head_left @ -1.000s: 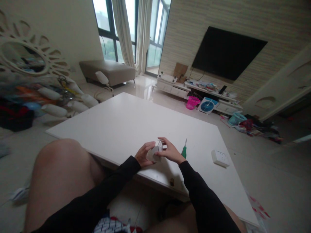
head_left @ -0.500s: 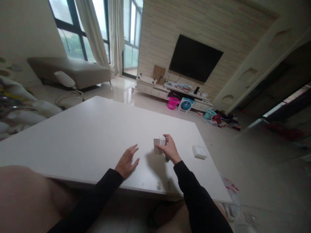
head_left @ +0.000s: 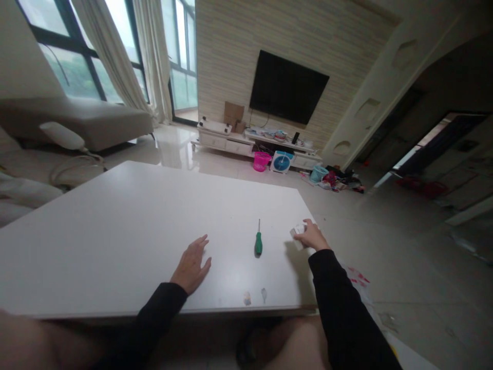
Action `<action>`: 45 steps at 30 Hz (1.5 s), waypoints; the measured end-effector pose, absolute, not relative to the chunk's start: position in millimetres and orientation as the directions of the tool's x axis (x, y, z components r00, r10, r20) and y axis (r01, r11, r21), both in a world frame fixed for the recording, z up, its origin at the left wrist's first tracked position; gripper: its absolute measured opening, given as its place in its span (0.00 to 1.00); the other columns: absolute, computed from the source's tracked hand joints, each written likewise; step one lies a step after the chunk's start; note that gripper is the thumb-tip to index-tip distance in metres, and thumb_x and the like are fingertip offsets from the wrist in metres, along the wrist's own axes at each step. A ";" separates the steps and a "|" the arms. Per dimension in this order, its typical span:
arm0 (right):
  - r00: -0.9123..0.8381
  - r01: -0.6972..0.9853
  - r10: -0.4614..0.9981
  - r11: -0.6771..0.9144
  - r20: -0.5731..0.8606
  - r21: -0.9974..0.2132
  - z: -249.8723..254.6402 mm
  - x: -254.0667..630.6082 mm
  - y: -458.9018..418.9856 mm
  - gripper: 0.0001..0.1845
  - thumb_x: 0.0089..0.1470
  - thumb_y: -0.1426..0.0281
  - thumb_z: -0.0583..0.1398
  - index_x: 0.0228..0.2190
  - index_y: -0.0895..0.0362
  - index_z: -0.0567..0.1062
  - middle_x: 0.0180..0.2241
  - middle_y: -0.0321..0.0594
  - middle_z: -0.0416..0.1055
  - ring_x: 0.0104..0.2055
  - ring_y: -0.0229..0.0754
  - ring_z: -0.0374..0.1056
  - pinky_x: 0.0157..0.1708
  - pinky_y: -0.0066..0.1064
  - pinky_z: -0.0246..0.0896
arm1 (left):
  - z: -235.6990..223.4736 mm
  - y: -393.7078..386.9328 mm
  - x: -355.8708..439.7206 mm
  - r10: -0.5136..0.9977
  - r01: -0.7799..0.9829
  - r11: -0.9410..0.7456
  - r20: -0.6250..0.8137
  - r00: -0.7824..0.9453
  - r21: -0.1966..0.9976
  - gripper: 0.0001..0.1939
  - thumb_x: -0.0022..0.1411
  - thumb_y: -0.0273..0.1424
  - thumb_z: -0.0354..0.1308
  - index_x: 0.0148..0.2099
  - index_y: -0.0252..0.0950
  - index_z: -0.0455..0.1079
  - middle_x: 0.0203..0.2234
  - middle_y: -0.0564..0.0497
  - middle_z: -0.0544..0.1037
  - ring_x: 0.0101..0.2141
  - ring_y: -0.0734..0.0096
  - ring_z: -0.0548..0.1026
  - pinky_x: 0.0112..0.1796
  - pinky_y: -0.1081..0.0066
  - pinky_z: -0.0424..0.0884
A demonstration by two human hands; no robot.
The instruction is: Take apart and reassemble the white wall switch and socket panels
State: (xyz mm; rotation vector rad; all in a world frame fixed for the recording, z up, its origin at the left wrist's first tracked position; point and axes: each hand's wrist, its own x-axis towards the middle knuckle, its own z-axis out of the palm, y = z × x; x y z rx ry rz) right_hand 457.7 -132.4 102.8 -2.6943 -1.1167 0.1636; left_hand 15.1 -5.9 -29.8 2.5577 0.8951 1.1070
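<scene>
My right hand (head_left: 314, 238) is closed on a small white wall socket (head_left: 298, 232) near the table's right edge, thumb on the near side and fingers over the far side. Its face is partly hidden by the fingers. A second white socket, seen earlier at this spot, cannot be made out now behind the hand. Left of that hand, a screwdriver (head_left: 258, 243) with a green handle lies on the white table (head_left: 154, 221), its shaft pointing away from me. My left hand (head_left: 191, 267) hovers or rests over the tabletop with fingers apart, holding nothing.
Two small pale bits (head_left: 247, 298) lie by the table's front edge. A plastic bag (head_left: 358, 277) is beyond the right edge. Across the floor stand a pink basket (head_left: 261, 161), a blue-and-white fan (head_left: 282, 162) and a low TV cabinet (head_left: 215, 142).
My right hand has carried the white socket rightward to the table's right side, uncovering the screwdriver. My left hand stays open over the table. The view has turned somewhat to the right.
</scene>
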 end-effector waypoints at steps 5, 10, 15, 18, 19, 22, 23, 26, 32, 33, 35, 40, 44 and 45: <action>0.772 0.608 0.632 -0.767 -0.074 -0.207 88.4 479.6 -149.6 0.48 0.43 0.58 0.69 0.64 0.54 0.61 0.59 0.59 0.67 0.60 0.63 0.68 0.54 0.49 0.66 | -36.1 -2.3 15.2 0.616 0.488 -0.784 0.580 0.534 0.384 0.28 0.69 0.30 0.55 0.69 0.38 0.56 0.65 0.36 0.67 0.63 0.46 0.68 0.59 0.42 0.69; 0.811 0.548 0.574 -0.813 -0.111 -0.197 78.7 488.7 -155.1 0.54 0.42 0.58 0.70 0.66 0.53 0.56 0.61 0.60 0.64 0.60 0.66 0.67 0.54 0.52 0.66 | -40.5 0.3 14.0 0.628 0.510 -0.774 0.562 0.539 0.375 0.25 0.70 0.31 0.54 0.67 0.36 0.58 0.64 0.36 0.68 0.62 0.46 0.69 0.59 0.43 0.70; 0.833 0.502 0.532 -0.842 -0.151 -0.198 70.1 496.6 -160.3 0.59 0.39 0.60 0.71 0.68 0.52 0.52 0.61 0.60 0.63 0.62 0.67 0.66 0.54 0.53 0.66 | -42.9 2.9 12.2 0.630 0.514 -0.772 0.558 0.540 0.374 0.25 0.70 0.32 0.54 0.66 0.36 0.58 0.63 0.37 0.69 0.61 0.46 0.70 0.58 0.43 0.71; 0.835 0.487 0.520 -0.851 -0.178 -0.198 61.4 500.8 -163.2 0.60 0.38 0.60 0.71 0.68 0.53 0.51 0.62 0.61 0.62 0.63 0.67 0.64 0.54 0.53 0.65 | -44.5 5.0 11.9 0.625 0.513 -0.776 0.563 0.541 0.368 0.24 0.69 0.32 0.54 0.65 0.36 0.59 0.63 0.36 0.70 0.61 0.45 0.70 0.57 0.44 0.72; 0.836 0.483 0.516 -0.853 -0.184 -0.199 58.3 502.1 -163.7 0.60 0.38 0.60 0.71 0.68 0.52 0.51 0.62 0.60 0.62 0.63 0.67 0.64 0.55 0.53 0.65 | -45.2 5.7 11.9 0.626 0.515 -0.775 0.564 0.539 0.367 0.24 0.69 0.32 0.54 0.65 0.35 0.60 0.62 0.36 0.70 0.60 0.45 0.70 0.57 0.44 0.72; 0.845 0.465 0.499 -0.863 -0.191 -0.199 50.7 504.7 -163.3 0.60 0.39 0.61 0.70 0.68 0.51 0.49 0.63 0.60 0.60 0.65 0.67 0.62 0.55 0.54 0.64 | -47.9 7.2 12.1 0.626 0.514 -0.775 0.565 0.538 0.368 0.24 0.69 0.32 0.54 0.65 0.35 0.60 0.62 0.36 0.70 0.60 0.46 0.71 0.56 0.44 0.73; 0.848 0.460 0.494 -0.866 -0.191 -0.199 48.9 505.2 -162.6 0.61 0.39 0.61 0.70 0.69 0.51 0.49 0.63 0.60 0.59 0.65 0.67 0.61 0.55 0.54 0.63 | -48.7 7.5 12.1 0.628 0.514 -0.773 0.562 0.538 0.371 0.24 0.69 0.32 0.54 0.65 0.35 0.60 0.63 0.36 0.70 0.60 0.46 0.71 0.56 0.44 0.72; 0.848 0.460 0.495 -0.865 -0.190 -0.203 45.6 505.7 -159.6 0.61 0.39 0.61 0.70 0.69 0.51 0.48 0.63 0.60 0.59 0.65 0.67 0.61 0.56 0.54 0.63 | -50.9 7.8 12.0 0.642 0.525 -0.762 0.549 0.536 0.379 0.24 0.69 0.32 0.54 0.65 0.35 0.61 0.63 0.37 0.70 0.60 0.46 0.71 0.56 0.45 0.72; 0.850 0.463 0.498 -0.861 -0.171 -0.208 43.6 505.1 -156.8 0.57 0.42 0.59 0.69 0.68 0.52 0.51 0.62 0.62 0.62 0.63 0.67 0.63 0.54 0.55 0.64 | -52.4 8.6 12.0 0.626 0.531 -0.771 0.571 0.532 0.351 0.23 0.69 0.33 0.54 0.64 0.35 0.61 0.62 0.36 0.71 0.59 0.46 0.72 0.55 0.45 0.73; 0.850 0.465 0.500 -0.860 -0.167 -0.209 43.1 505.5 -156.7 0.55 0.42 0.60 0.69 0.67 0.52 0.52 0.61 0.62 0.63 0.63 0.66 0.65 0.53 0.55 0.64 | -52.0 8.4 12.2 0.621 0.529 -0.774 0.577 0.531 0.346 0.23 0.69 0.33 0.54 0.64 0.35 0.61 0.61 0.36 0.71 0.59 0.46 0.72 0.55 0.46 0.74; 0.844 0.477 0.512 -0.853 -0.159 -0.212 42.0 506.7 -156.4 0.53 0.42 0.60 0.70 0.65 0.52 0.55 0.59 0.61 0.65 0.61 0.64 0.67 0.53 0.52 0.65 | -50.5 7.7 12.7 0.616 0.528 -0.778 0.582 0.531 0.342 0.23 0.68 0.32 0.54 0.63 0.36 0.62 0.61 0.36 0.72 0.58 0.46 0.73 0.54 0.46 0.74; 0.818 0.523 0.559 -0.821 -0.135 -0.230 40.0 511.1 -154.7 0.50 0.42 0.61 0.70 0.63 0.54 0.58 0.56 0.58 0.69 0.58 0.59 0.71 0.52 0.45 0.66 | -46.7 5.6 13.4 0.630 0.531 -0.767 0.580 0.517 0.360 0.22 0.67 0.32 0.54 0.62 0.37 0.63 0.60 0.37 0.73 0.57 0.47 0.74 0.54 0.46 0.75; 0.804 0.547 0.585 -0.799 -0.110 -0.251 39.6 511.5 -152.7 0.49 0.43 0.62 0.70 0.63 0.56 0.60 0.56 0.58 0.70 0.56 0.57 0.73 0.50 0.41 0.67 | -47.4 5.7 12.9 0.642 0.536 -0.759 0.564 0.520 0.370 0.22 0.67 0.32 0.55 0.62 0.37 0.64 0.59 0.38 0.73 0.56 0.47 0.75 0.53 0.47 0.75; 0.800 0.552 0.591 -0.793 -0.103 -0.257 39.6 510.9 -152.3 0.48 0.44 0.62 0.70 0.63 0.56 0.60 0.55 0.58 0.70 0.56 0.57 0.73 0.50 0.41 0.67 | -48.0 5.9 12.7 0.643 0.537 -0.758 0.564 0.519 0.370 0.21 0.67 0.32 0.55 0.61 0.37 0.64 0.59 0.38 0.74 0.56 0.47 0.75 0.54 0.47 0.75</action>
